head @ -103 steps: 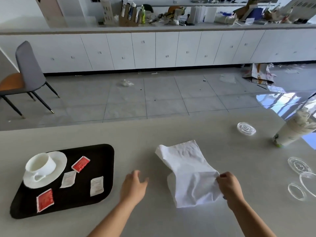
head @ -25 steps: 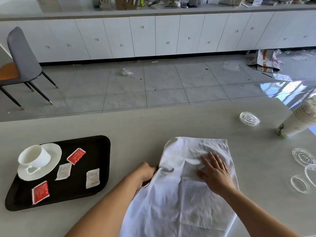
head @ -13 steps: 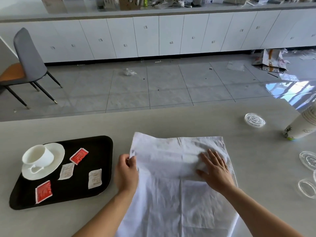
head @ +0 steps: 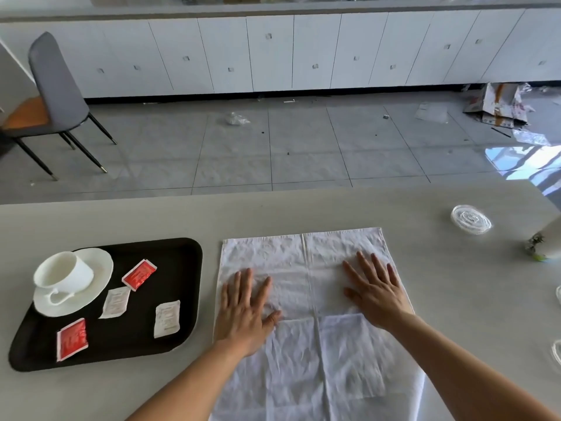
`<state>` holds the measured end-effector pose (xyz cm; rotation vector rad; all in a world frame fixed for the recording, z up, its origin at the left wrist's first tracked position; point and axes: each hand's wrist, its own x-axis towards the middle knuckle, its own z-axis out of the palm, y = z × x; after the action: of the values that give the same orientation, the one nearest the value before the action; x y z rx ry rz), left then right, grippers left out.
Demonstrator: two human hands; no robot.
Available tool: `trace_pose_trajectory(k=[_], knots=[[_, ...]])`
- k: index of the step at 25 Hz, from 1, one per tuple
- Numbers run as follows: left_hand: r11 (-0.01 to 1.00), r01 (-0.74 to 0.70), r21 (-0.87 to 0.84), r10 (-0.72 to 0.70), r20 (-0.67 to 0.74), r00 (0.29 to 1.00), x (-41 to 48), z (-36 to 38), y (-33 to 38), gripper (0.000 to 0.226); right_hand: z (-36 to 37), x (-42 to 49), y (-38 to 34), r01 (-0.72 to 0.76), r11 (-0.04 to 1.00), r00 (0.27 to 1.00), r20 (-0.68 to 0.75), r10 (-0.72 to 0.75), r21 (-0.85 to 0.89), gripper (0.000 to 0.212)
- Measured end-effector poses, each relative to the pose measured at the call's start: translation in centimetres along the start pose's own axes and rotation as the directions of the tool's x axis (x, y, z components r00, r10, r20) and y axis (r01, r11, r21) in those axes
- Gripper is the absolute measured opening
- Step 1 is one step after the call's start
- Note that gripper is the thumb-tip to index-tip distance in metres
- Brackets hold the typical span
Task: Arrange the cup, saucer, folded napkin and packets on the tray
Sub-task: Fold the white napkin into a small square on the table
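- Head view, napkin (head: 306, 299): white, thin, creased cloth or paper, spread on the desk (head: 121, 220) just right of the tray (head: 182, 299); far part apparently doubled over, near part hanging toward the desk's near edge.
- Left hand (head: 243, 311): flat on the napkin's left portion, fingers (head: 247, 281) splayed and released, pressing, grasping nothing.
- Right hand (head: 376, 293): flat on the right portion, fingers likewise extended, nothing clasped.
- Handling, judged: light, limp, no stiffness of its own; likely to slide on the smooth desk unless pinned; folds held only by pressed creases. Best taken at corners or along a folded edge, pinched between thumb and forefinger.
- Tray: dark, rounded corners, raised rim, at the left of the desk.
- Cup (head: 65, 273): white, seated upright on the saucer (head: 100, 268) at the tray's left; both probably hard and breakable.
- Packets: two red (head: 139, 274) (head: 72, 339), two white (head: 115, 302) (head: 167, 318), lying apart on the tray; flat, light, easily nudged.
- Surface: pale, matte desk; a clear plastic lid (head: 470, 218) at far right, a paper cup (head: 546, 241) at the edge of view.
- Room: grey tiled floor (head: 273, 147) with scattered litter, white cabinets (head: 273, 56) along the far wall, a grey chair (head: 57, 86) at left.
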<state>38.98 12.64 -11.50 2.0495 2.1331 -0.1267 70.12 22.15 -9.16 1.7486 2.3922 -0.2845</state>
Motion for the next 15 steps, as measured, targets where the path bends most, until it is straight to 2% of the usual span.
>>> trace_pose_trajectory(k=[3, 7, 8, 11, 13, 15], knots=[[0.997, 0.072, -0.016, -0.073, -0.044, 0.996, 0.6, 0.3, 0.5, 0.077, -0.6, -0.4, -1.8, -0.020, 1.000, 0.995, -0.099, 0.020, 0.000, 0.075], [0.997, 0.081, 0.002, -0.081, -0.062, 0.995, 1.7, 0.2, -0.9, 0.076, 3.4, -6.6, -4.0, 0.145, 0.986, 0.981, -0.139, -0.132, 0.084, 0.073], [0.997, 0.073, 0.011, -0.072, -0.067, 0.995, 1.9, 0.0, -1.2, 0.075, 4.0, -7.9, -3.0, 0.127, 0.988, 0.983, -0.141, -0.115, 0.085, 0.072], [0.998, 0.053, 0.026, -0.052, -0.047, 0.998, 2.2, -0.4, -1.8, 0.075, 4.2, -10.1, 1.0, -0.070, 0.993, 0.983, -0.165, 0.084, 0.091, 0.074], [0.999, 0.045, 0.024, -0.045, -0.029, 0.999, 2.0, -1.0, -1.3, 0.076, 3.4, -10.9, 2.6, -0.124, 0.986, 0.977, -0.158, 0.140, 0.107, 0.073], [1.000, 0.010, -0.023, -0.011, -0.073, 0.997, 0.9, -1.5, -0.3, 0.075, 2.6, -10.9, 2.7, -0.190, 0.968, 0.955, -0.196, 0.221, 0.165, 0.071]])
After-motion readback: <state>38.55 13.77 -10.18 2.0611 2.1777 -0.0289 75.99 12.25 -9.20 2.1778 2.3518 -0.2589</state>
